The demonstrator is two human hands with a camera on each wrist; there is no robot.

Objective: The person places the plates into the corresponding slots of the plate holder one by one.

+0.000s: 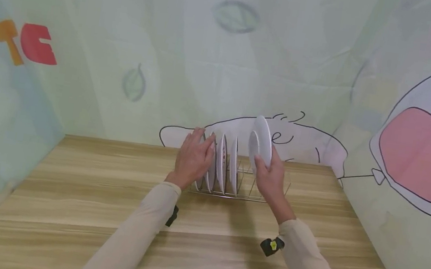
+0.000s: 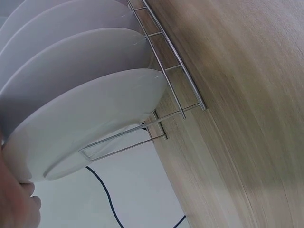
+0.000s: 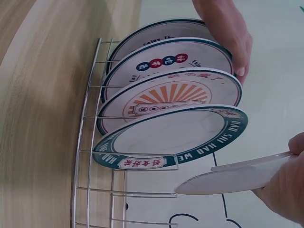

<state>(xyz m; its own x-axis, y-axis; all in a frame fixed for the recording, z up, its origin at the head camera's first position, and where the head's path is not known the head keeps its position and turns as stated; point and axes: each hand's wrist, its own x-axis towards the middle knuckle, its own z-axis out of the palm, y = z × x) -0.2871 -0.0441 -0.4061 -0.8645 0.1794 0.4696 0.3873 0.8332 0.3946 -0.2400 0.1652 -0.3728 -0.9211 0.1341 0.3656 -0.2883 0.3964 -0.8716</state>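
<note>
My right hand [image 1: 271, 177] pinches a white plate [image 1: 265, 137] by its edge, thumb on one face, holding it upright above the right part of a wire dish rack [image 1: 248, 199]. In the right wrist view this plate [image 3: 232, 178] is seen nearly edge-on, apart from the racked ones. Several plates stand in the rack's left part; the nearest [image 3: 171, 130] has a green lettered rim, the one behind it [image 3: 166, 92] an orange ray print. My left hand [image 1: 194, 157] holds the top edge of the leftmost plate [image 2: 95, 114], fingers over its rim.
The rack stands on a wood-grain table [image 1: 105, 211], near its back edge. Behind it hangs a printed cloth backdrop [image 1: 164, 30], with another side [image 1: 404, 147] at the right. Wire slots [image 3: 142, 194] run beside the green-rimmed plate.
</note>
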